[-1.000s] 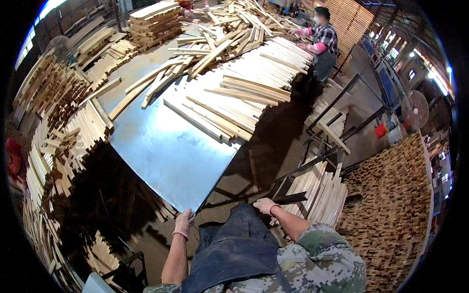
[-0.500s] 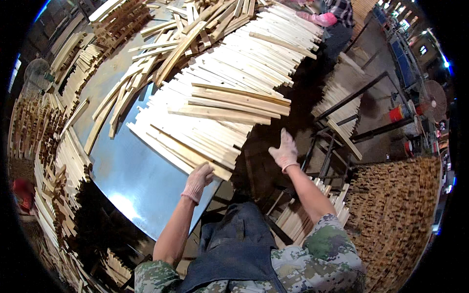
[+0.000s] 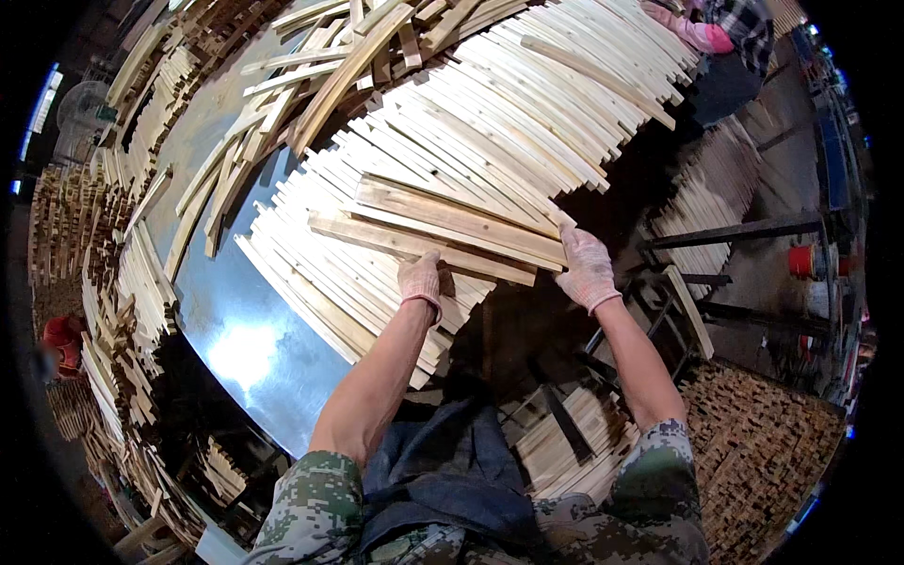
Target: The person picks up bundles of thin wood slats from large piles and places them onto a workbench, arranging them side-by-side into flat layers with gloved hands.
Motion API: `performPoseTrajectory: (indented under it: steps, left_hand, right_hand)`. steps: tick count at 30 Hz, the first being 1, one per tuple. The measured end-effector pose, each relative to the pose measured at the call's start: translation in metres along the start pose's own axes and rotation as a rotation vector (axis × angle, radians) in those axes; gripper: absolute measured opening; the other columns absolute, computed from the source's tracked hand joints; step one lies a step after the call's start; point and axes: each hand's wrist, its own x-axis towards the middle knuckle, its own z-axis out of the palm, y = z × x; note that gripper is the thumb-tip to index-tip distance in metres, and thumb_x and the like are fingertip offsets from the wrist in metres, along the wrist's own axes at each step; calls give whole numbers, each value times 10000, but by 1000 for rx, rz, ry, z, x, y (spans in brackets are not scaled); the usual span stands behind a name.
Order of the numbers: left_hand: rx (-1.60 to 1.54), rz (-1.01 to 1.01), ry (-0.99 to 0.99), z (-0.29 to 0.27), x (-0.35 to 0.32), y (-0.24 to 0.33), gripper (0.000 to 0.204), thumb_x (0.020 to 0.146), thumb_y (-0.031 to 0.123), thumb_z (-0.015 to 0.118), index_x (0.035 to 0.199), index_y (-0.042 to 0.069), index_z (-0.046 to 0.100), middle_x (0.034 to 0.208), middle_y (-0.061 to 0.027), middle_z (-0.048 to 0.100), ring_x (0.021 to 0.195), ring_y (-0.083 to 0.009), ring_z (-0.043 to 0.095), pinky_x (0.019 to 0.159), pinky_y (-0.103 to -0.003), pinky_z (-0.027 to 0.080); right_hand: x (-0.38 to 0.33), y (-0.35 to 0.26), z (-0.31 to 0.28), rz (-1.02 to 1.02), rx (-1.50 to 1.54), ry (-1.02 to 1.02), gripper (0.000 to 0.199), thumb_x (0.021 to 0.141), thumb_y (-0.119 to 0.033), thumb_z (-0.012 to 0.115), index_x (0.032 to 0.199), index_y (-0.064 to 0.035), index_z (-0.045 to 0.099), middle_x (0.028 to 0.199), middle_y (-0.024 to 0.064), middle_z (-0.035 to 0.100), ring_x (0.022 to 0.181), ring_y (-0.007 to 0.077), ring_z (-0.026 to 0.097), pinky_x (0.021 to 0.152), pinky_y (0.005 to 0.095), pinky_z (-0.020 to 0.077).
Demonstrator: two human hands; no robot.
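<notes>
Several loose wooden slats [image 3: 459,215] lie slantwise across a long row of pale, close-set wooden strips [image 3: 490,113]. My left hand [image 3: 420,282], in a whitish knit glove, is curled against the near edge of the lowest loose slat, its fingertips partly hidden. At the right ends of these slats, my gloved right hand [image 3: 587,266] closes around them, thumb side up. The row rests on a shiny metal table [image 3: 221,311].
A jumbled pile of slats [image 3: 348,75] covers the table's far side. A co-worker's pink-gloved hand [image 3: 692,28] is at the row's far end. Stacked wood [image 3: 767,452] stands low on the right, near a dark metal frame [image 3: 744,231]. A red bucket [image 3: 802,261] sits farther right.
My left hand has left the near end of the row and moved up and right to the loose slats. My right hand has moved from open air onto their right ends.
</notes>
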Motion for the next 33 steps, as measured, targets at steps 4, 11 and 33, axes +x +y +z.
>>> performPoseTrajectory:
  steps: [4, 11, 33]
  left_hand:
    - [-68, -138, -48, 8, 19, 2, 176, 910, 122, 693, 817, 2, 605, 640, -107, 581, 471, -230, 545, 412, -393, 432]
    - [211, 86, 59, 22, 0, 7, 186, 872, 106, 705, 802, -60, 658, 678, -152, 655, 533, -257, 653, 461, -400, 534]
    - [709, 147, 34, 26, -15, -18, 532, 846, 340, 734, 1132, -35, 488, 826, -238, 690, 764, -383, 696, 710, -472, 561]
  right_hand:
    - [7, -6, -20, 17, 0, -60, 912, 749, -271, 838, 1545, -54, 449, 1363, 160, 595, 1254, 356, 569, 1062, 453, 513]
    - [-5, -34, 3, 34, 116, -158, 895, 776, -289, 799, 1544, -11, 433, 1333, 195, 604, 1205, 377, 585, 1032, 435, 526]
    - [-56, -58, 72, -104, 167, 102, 974, 783, -233, 811, 1591, 6, 323, 1416, 220, 533, 1248, 395, 579, 1034, 443, 512]
